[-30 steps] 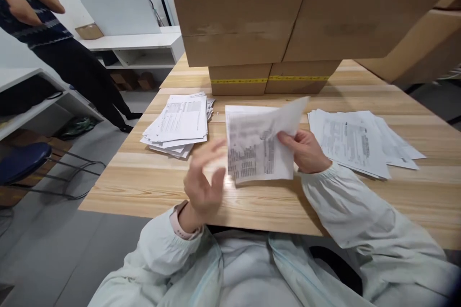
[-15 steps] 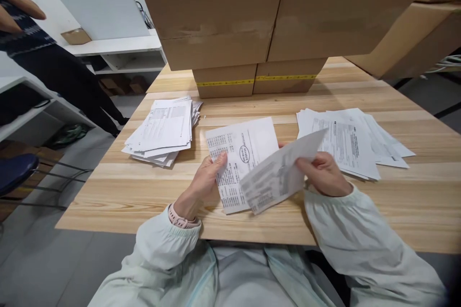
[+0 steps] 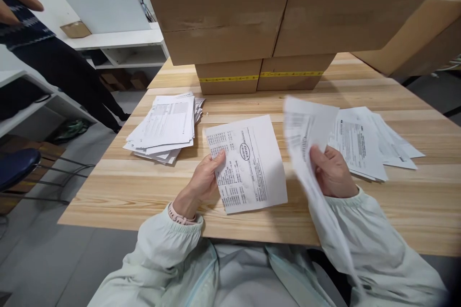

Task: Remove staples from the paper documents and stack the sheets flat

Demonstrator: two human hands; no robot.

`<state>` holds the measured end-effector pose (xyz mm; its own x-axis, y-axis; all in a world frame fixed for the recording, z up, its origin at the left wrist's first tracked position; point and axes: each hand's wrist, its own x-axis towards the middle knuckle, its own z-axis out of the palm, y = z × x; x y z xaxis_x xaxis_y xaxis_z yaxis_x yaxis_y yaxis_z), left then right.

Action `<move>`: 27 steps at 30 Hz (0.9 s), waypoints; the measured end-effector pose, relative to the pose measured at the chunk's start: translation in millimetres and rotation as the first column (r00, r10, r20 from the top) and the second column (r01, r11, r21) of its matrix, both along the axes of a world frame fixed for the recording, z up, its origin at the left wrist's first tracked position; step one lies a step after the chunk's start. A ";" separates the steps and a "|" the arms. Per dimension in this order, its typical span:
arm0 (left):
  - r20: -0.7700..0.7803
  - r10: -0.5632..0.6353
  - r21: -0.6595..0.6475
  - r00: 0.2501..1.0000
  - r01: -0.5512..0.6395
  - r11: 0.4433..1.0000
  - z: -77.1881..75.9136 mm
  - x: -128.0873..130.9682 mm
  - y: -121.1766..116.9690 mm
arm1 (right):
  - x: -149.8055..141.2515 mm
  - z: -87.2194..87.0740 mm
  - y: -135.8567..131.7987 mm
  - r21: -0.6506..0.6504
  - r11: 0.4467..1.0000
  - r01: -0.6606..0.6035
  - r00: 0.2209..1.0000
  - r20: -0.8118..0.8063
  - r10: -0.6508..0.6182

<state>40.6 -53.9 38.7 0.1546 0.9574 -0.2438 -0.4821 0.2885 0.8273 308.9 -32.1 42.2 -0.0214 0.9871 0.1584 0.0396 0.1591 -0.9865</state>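
My left hand (image 3: pixel 205 176) grips the left edge of a printed sheet (image 3: pixel 266 153), its thumb on top near an oval stamp mark. Whether more sheets lie beneath it I cannot tell. My right hand (image 3: pixel 333 171) is closed on another printed paper (image 3: pixel 309 122), which is bent, blurred by motion and hangs down over my right sleeve. A gap separates the two papers. Left of my hands lies an uneven stack of printed papers (image 3: pixel 167 122). Beyond my right hand is a fanned-out pile of papers (image 3: pixel 363 141), partly covered by the raised paper.
Large cardboard boxes (image 3: pixel 219 17) are stacked at the back of the wooden table (image 3: pixel 118 192). More cardboard (image 3: pixel 421 38) stands at the back right. A person (image 3: pixel 54 62) stands at the left, near a blue stool (image 3: pixel 18 165) and white shelves (image 3: pixel 122 43).
My right hand has pulled its paper away from the sheet in my left hand, up and to the right. The left hand has stayed almost in place.
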 end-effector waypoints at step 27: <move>-0.132 -0.101 0.095 0.986 0.114 0.989 2.4 9.6 -11.7 | -45.9 -21.1 -10.1 0.159 0.975 0.153 0.981 0.094 -0.169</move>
<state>50.3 -65.6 41.2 0.2319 0.9578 -0.1696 -0.3421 0.2435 0.9076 263.0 -42.2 21.1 0.1110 0.9440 0.3108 0.1800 0.2885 -0.9404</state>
